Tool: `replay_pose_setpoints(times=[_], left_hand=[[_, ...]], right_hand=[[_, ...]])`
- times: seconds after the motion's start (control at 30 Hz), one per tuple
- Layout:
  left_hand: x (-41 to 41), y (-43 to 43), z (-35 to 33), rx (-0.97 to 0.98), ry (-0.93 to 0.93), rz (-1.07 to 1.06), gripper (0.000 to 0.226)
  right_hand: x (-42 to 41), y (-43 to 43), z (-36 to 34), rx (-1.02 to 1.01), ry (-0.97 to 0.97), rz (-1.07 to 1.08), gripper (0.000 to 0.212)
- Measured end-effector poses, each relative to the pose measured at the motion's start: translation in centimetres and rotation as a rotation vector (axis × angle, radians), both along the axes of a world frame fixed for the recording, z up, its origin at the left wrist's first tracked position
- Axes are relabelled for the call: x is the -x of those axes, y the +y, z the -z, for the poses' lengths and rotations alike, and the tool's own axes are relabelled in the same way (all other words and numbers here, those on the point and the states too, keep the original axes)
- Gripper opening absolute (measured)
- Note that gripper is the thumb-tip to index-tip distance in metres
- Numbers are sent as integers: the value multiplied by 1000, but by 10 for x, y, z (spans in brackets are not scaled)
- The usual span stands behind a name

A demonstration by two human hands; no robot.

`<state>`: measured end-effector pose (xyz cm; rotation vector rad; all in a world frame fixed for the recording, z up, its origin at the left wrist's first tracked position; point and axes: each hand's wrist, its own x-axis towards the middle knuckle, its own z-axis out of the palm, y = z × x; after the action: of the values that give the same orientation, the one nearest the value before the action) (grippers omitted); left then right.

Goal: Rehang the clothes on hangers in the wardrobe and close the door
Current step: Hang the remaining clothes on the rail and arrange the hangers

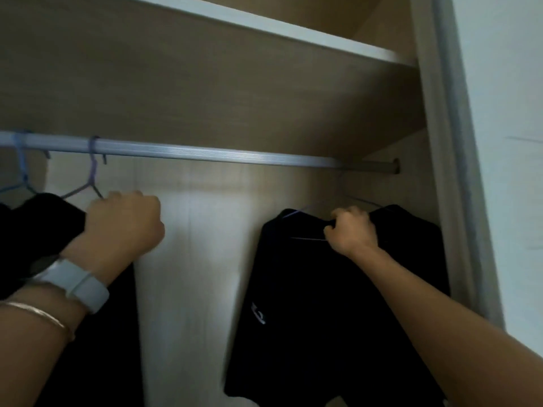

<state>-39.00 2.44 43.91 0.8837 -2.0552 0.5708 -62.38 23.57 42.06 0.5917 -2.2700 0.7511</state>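
Inside the wardrobe a silver rail [205, 151] runs left to right. My right hand [351, 230] grips the neck of a black garment [323, 304] on a thin blue hanger [296, 212], held below the rail at the right; its hook is blurred. My left hand [126, 224] is closed on the shoulder of a purple hanger [92, 174] that hooks over the rail at the left, with a black garment [44, 224] on it. A blue hanger [20, 171] hangs at the far left.
A white-edged shelf [293, 33] sits above the rail. The wardrobe's right side panel and frame [449, 171] stand close to the held garment. The pale back panel [199, 259] shows between the two garments. A white wall [511, 142] lies to the right.
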Motion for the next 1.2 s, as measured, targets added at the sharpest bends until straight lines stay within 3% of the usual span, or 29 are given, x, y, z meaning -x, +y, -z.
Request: replay_pose_setpoints(times=[0.2, 0.3, 0.4, 0.53, 0.6, 0.77, 1.0, 1.2], left_hand=[[54, 14, 58, -66, -223, 75, 34], [57, 14, 79, -168, -159, 264, 40], [58, 0, 93, -202, -65, 402, 41], [47, -19, 91, -84, 2, 360, 32], [31, -21, 75, -31, 15, 289, 36], [-14, -20, 27, 37, 47, 39, 45], [-66, -24, 8, -30, -104, -179, 47], [-102, -50, -1, -216, 38, -124, 28]], right_hand=[[68, 14, -7, 212, -150, 279, 59], [94, 11, -12, 187, -99, 373, 68], [113, 23, -20, 133, -168, 454, 72], [111, 22, -26, -5, -152, 496, 40], [100, 13, -32, -108, -135, 387, 32], [50, -34, -45, -170, -167, -124, 36], [-52, -105, -46, 67, -214, -546, 22], [-119, -166, -50, 203, -336, -757, 15]])
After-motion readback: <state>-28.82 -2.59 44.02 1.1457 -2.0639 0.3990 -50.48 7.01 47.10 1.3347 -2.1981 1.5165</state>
